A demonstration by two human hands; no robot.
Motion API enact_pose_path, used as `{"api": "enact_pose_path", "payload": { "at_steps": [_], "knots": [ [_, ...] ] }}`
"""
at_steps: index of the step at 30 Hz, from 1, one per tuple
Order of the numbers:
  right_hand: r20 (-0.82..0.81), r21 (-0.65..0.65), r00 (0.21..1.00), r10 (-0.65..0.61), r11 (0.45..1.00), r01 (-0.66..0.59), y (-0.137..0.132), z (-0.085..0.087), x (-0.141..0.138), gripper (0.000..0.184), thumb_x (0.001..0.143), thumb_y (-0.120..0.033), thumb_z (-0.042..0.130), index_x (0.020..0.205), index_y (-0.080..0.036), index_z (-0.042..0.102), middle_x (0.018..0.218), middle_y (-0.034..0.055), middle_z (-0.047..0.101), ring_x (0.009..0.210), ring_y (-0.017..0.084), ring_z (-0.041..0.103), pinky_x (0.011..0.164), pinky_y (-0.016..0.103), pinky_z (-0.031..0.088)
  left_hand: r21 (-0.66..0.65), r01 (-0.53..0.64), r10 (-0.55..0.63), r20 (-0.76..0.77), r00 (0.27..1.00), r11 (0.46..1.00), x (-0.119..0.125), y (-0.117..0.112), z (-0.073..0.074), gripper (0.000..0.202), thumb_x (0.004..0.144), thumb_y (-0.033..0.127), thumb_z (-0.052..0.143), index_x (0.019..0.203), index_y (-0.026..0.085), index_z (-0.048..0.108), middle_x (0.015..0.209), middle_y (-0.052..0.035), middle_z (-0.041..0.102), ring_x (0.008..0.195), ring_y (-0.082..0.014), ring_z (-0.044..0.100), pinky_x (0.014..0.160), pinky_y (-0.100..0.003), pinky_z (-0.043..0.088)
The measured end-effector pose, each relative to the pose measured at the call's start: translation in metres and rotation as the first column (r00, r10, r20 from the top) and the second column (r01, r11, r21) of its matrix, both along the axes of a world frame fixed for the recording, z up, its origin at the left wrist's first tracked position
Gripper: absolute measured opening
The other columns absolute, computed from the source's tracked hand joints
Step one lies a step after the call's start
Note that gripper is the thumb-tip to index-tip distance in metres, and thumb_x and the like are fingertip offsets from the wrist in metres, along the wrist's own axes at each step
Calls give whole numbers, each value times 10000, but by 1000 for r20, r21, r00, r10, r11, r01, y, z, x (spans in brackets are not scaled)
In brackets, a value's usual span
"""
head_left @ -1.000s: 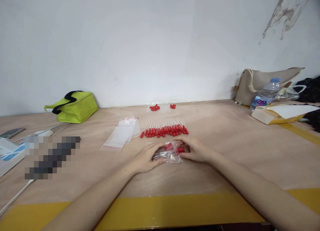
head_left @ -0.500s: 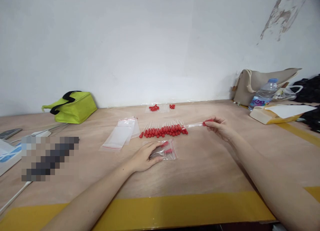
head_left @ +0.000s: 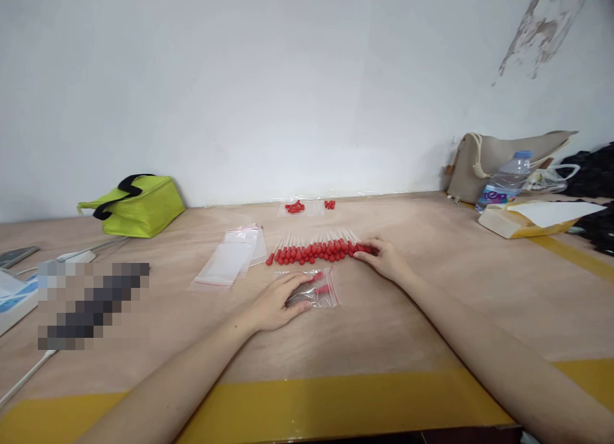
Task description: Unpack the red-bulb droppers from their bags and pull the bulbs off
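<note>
My left hand (head_left: 274, 301) lies on the table with thumb and fingers apart, resting on a clear zip bag (head_left: 330, 298). Two red rubber pieces (head_left: 322, 290) show inside that bag. Beyond it lies a row of droppers (head_left: 311, 249), red bulbs toward me and pale clear tubes pointing at the wall. At the row's right end, my right hand (head_left: 384, 260) has its fingers closed on the red bulb of a dropper (head_left: 363, 247). That dropper's tube is hard to make out among the others. Left of the row lie flat clear zip bags (head_left: 230, 261) with red seal lines.
Small red pieces (head_left: 294, 206) lie on clear plastic by the wall. A lime-green bag (head_left: 146, 207) stands at left, near a power strip (head_left: 19, 300) and cables. To the right are a beige bag (head_left: 472, 169), a water bottle (head_left: 503, 182) and an open carton (head_left: 508, 220).
My right hand has moved left with the dropper and come down to the right end of the row. The left hand stays in place on the bag.
</note>
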State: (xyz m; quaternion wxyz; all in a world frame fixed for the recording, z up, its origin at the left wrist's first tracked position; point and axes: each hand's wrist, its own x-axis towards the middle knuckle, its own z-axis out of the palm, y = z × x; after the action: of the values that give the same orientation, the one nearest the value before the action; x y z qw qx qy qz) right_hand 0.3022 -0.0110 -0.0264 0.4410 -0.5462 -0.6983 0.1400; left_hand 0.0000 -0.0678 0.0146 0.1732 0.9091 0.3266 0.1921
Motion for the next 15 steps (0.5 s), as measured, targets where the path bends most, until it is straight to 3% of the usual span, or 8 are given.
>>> {"api": "enact_pose_path", "payload": {
  "at_steps": [5, 8, 15],
  "knots": [
    [159, -41, 985, -63, 997, 70, -5, 7, 0, 545, 632, -524, 647, 1061, -194, 581, 924, 60, 572, 779, 185, 559, 691, 317, 461, 8, -2, 2, -1, 1000, 1000, 0, 0, 0, 463, 827, 385, 497, 1262, 268, 393, 1293, -44, 466, 1164, -198, 448, 979, -380, 370],
    [227, -52, 972, -60, 996, 73, -6, 9, 0, 554, 625, -532, 645, 1063, -200, 577, 875, 52, 554, 744, 179, 544, 667, 311, 453, 3, -9, 9, -6, 1000, 1000, 0, -1, 0, 467, 827, 385, 497, 1267, 267, 390, 1292, -45, 466, 1163, -197, 449, 978, -377, 373],
    [205, 30, 977, -53, 998, 47, -8, 10, 0, 553, 633, -512, 652, 1072, -189, 564, 921, 62, 554, 776, 183, 539, 700, 320, 457, -2, -14, 14, 4, 1000, 1000, 0, -2, 1, 472, 823, 379, 504, 1269, 271, 392, 1299, -46, 460, 1166, -209, 448, 973, -384, 376]
  ]
}}
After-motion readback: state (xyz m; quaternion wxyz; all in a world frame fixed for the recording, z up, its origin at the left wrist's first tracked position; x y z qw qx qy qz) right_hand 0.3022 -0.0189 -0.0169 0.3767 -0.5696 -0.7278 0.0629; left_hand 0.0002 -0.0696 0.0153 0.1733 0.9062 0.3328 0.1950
